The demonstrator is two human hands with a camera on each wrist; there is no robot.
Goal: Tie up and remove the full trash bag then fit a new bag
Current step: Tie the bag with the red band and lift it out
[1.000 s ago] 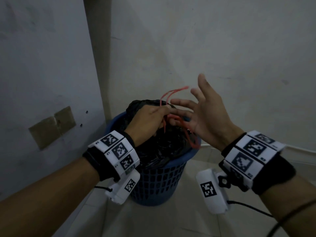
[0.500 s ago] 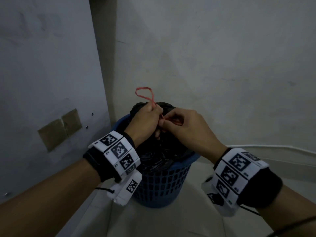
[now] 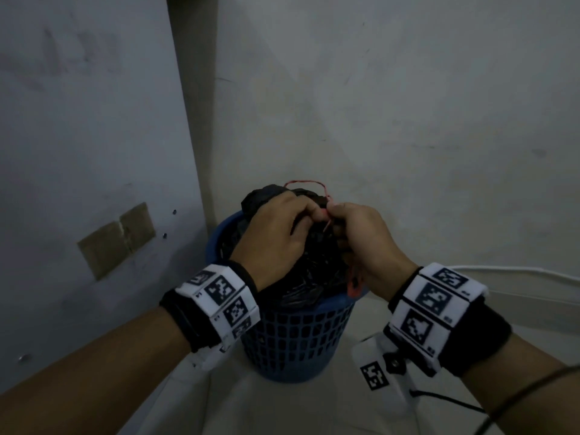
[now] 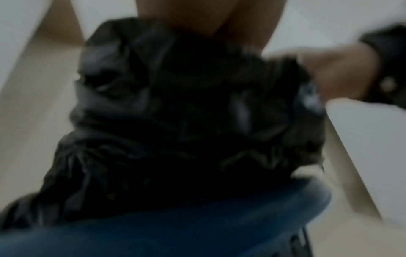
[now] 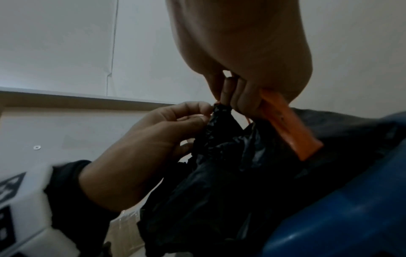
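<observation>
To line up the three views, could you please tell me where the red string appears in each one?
Head: the red string loops above the gathered black bag, upper centre, pinched by both hands.
Left wrist: not visible; the picture is blurred.
Right wrist: a thin piece shows at the bag's neck, centre, under the right hand's fingers.
Shared landmark: the blue bin, bottom of both wrist views.

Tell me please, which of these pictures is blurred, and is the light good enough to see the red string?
Left wrist view: heavily blurred, the black bag smeared, no string visible. Head view: dim but fairly sharp, the red string loops above both hands. Right wrist view: dim, clearest on the bag's gathered neck; the blue bin is soft.
</observation>
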